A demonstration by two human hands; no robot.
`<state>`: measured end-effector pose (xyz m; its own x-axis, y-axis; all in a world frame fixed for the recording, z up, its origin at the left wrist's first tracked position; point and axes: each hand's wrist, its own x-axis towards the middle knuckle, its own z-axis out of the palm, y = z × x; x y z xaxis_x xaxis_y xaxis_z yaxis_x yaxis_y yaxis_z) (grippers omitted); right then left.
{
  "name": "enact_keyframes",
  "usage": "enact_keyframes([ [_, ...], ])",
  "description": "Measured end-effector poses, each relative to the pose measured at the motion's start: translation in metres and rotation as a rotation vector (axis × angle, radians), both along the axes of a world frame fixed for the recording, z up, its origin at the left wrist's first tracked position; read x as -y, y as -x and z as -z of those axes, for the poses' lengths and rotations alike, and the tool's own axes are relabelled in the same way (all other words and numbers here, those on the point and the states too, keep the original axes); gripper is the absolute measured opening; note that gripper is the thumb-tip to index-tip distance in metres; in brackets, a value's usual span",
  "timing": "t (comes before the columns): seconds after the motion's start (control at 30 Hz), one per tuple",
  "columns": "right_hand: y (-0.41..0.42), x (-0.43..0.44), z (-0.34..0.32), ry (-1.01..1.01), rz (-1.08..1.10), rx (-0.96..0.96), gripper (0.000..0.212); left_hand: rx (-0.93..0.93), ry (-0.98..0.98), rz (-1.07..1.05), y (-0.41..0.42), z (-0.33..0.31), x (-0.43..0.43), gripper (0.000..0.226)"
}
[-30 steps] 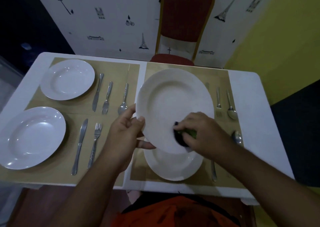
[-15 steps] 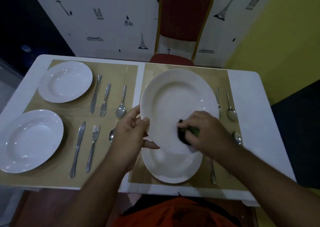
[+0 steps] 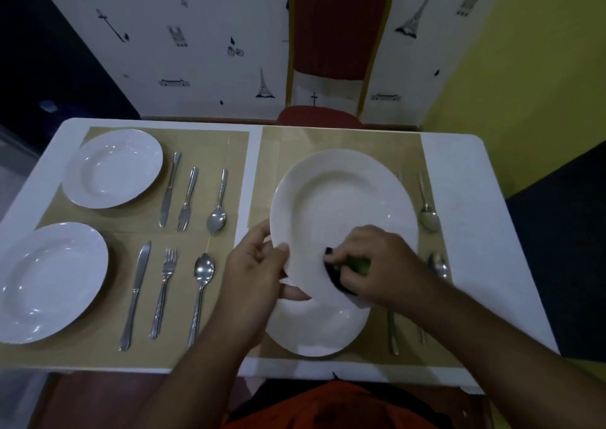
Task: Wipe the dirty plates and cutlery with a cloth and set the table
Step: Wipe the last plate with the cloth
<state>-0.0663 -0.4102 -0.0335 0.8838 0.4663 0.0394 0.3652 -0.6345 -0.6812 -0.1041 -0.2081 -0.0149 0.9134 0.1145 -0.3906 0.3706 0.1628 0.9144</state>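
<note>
A white plate point(image 3: 341, 205) is held tilted above the right placemats. My left hand point(image 3: 255, 264) grips its left rim, thumb on top and fingers underneath. My right hand point(image 3: 373, 261) holds a dark and green cloth point(image 3: 347, 266) pressed against the plate's lower inside. A second white plate point(image 3: 314, 330) lies on the near right placemat, partly hidden beneath the held one. Cutlery lies to the right: a spoon point(image 3: 428, 212) far, a spoon point(image 3: 437, 264) and a partly hidden utensil point(image 3: 392, 333) near.
Two white plates point(image 3: 113, 168) point(image 3: 49, 281) sit on the left placemats, each with a knife, fork and spoon beside it point(image 3: 188, 199) point(image 3: 165, 294). A red chair point(image 3: 337, 51) stands behind the white table point(image 3: 459, 182). The table's right strip is bare.
The held plate and both hands stayed in about the same place. My right hand with the cloth shifted slightly on the plate's lower part. The view moved a little.
</note>
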Motion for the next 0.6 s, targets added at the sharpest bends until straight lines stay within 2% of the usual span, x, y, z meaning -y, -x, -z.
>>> enact_keyframes([
  [0.17,-0.032,0.049,0.008,0.123,0.196,0.032,0.024,-0.033,-0.03,-0.018,0.013,0.004,0.021,0.038],
  [0.23,-0.046,0.047,0.006,0.096,0.288,0.092,0.024,-0.028,-0.022,-0.017,0.012,0.004,0.035,0.038],
  [0.3,-0.049,0.035,-0.001,-0.007,0.372,0.075,0.025,-0.016,-0.008,-0.01,0.006,0.0,0.051,0.037],
  [0.4,-0.036,0.011,-0.01,-0.143,0.258,0.032,0.023,0.01,-0.004,-0.026,-0.006,-0.003,0.069,0.033],
  [0.47,-0.026,0.01,-0.009,-0.154,0.144,0.065,0.024,0.019,-0.013,-0.062,-0.012,-0.002,0.074,0.033],
  [0.6,-0.026,0.051,0.004,-0.127,-0.001,-0.019,0.024,0.012,-0.074,-0.095,-0.01,0.005,0.078,0.032],
])
